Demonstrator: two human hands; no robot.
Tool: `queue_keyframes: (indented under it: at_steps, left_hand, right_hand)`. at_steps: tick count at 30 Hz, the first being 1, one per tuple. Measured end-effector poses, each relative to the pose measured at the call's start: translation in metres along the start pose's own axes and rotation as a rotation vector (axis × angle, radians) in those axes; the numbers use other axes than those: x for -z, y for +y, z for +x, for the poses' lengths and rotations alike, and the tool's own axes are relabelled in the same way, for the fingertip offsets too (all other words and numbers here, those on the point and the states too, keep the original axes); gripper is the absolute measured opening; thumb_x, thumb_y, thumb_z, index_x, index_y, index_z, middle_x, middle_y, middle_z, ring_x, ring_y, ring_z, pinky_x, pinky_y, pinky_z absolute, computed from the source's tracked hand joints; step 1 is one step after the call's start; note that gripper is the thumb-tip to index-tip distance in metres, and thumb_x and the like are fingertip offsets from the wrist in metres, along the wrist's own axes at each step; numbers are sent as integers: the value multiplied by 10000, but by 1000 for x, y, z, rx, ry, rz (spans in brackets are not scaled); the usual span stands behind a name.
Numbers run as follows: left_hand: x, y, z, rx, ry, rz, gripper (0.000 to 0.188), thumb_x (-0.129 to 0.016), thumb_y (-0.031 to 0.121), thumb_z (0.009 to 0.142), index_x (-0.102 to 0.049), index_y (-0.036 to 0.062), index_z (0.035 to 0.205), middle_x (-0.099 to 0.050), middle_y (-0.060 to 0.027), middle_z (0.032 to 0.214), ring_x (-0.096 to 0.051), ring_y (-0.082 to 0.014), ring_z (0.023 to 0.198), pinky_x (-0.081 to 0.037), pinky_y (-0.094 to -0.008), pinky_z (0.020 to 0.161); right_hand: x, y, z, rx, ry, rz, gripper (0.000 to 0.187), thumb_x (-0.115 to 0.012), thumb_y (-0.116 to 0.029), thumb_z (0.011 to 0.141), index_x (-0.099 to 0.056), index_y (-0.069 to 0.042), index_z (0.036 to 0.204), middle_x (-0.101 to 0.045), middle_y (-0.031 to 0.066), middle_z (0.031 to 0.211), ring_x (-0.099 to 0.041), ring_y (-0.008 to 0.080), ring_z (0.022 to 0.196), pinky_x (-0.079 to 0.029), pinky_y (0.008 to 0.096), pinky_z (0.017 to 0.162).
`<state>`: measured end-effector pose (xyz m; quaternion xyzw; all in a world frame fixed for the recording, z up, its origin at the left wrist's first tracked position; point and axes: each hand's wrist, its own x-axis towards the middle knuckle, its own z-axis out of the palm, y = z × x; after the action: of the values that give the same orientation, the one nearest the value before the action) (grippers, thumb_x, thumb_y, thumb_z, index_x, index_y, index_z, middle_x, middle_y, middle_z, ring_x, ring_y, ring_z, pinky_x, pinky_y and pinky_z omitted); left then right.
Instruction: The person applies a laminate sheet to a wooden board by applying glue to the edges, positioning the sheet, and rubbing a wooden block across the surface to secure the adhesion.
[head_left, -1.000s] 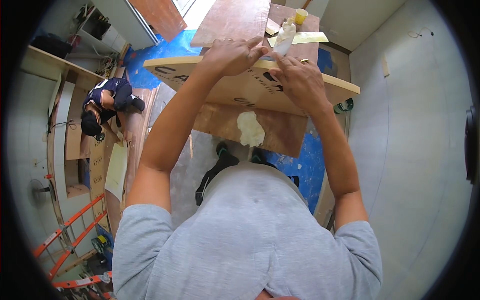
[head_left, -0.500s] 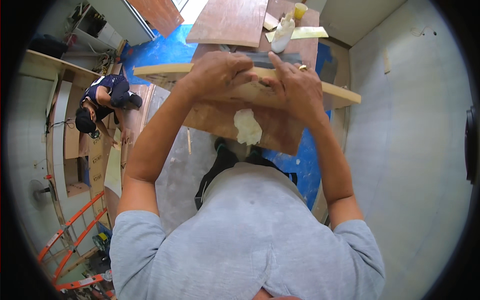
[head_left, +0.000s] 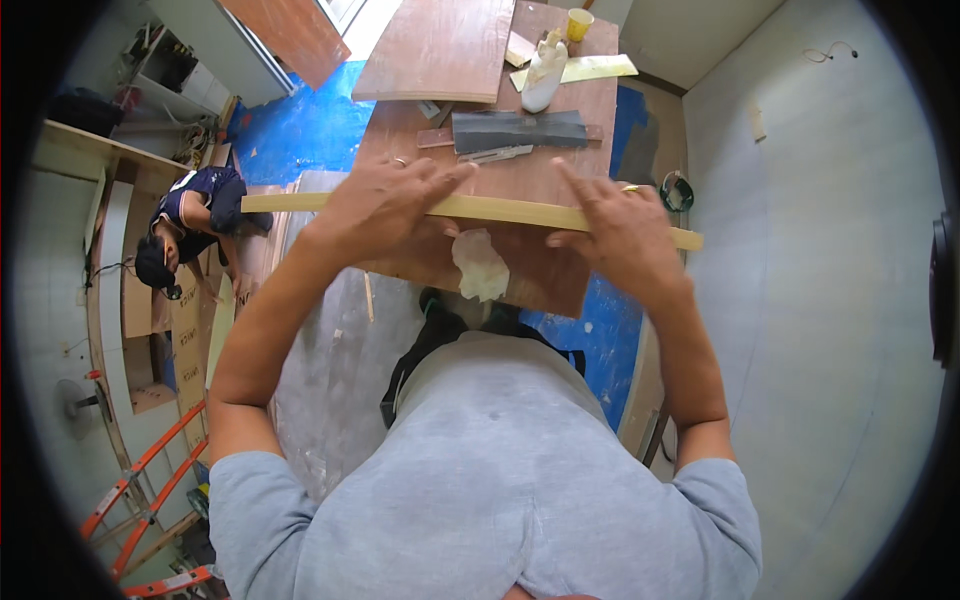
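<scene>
Board [head_left: 500, 209] is standing across the near part of a brown table [head_left: 540, 275], showing mainly its narrow yellow edge. Left hand [head_left: 385, 208] and right hand [head_left: 622, 228] are straddling that edge well apart, fingers on the far side and thumbs on the near side; both are staying partly open, and how firmly they are gripping I cannot tell.

Just beyond the board, a dark strip [head_left: 530, 132] and a thin blade [head_left: 496, 154] are lying crosswise, taking up the middle of the table. Farther off, a white bottle [head_left: 542, 82] is standing by a pale strip [head_left: 605, 67], with a yellow cup [head_left: 579, 24] behind. A panel [head_left: 440, 50] is covering the far left part. On the near side, a whitish patch [head_left: 480, 268] is showing below the board's edge.

Blue sheeting [head_left: 290, 118] is covering some floor. At left, a co-worker [head_left: 205, 205] is crouching, and an orange ladder [head_left: 150, 475] is standing nearer.
</scene>
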<state>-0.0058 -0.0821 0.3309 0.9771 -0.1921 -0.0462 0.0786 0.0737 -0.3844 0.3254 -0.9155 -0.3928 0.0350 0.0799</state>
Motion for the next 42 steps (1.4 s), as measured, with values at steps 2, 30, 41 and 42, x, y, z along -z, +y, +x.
queue_keyframes:
  at_steps: [2,30,41,42]
  left_hand:
    - [3,-14,-9,1,3,-27,735,-727,385,895,-476,89,1519,-655,-180,1329,-641,-383,1143,-478,-481,1004]
    - [-3,-125,-96,606,191,-431,614,-569,497,1033,-639,-11,1372,-709,-160,1174,-657,-248,1072,-496,-354,978]
    - [-3,-145,-113,649,22,-492,609,-468,429,1080,-581,-62,1422,-650,-146,1135,-591,-225,1036,-469,-360,936]
    - [-1,-147,-112,658,13,-502,598,-467,420,1082,-590,-63,1412,-640,-136,1103,-588,-223,1021,-468,-357,928]
  right_hand:
    - [3,21,-11,-19,-10,-3,875,-740,-553,856,-442,-160,1578,-704,123,1152,-690,291,1076,-455,447,967]
    - [-69,78,-66,-547,696,1281,1417,-709,-876,619,-180,-29,1624,-587,221,1448,-551,367,1385,-438,445,1160]
    - [-90,49,-57,-645,948,1343,854,-552,-558,1033,-258,56,1549,-686,91,963,-681,212,1026,-408,444,1161]
    - [-90,48,-57,-641,958,1344,839,-558,-562,1031,-292,54,1534,-686,89,956,-680,203,1011,-419,439,1148]
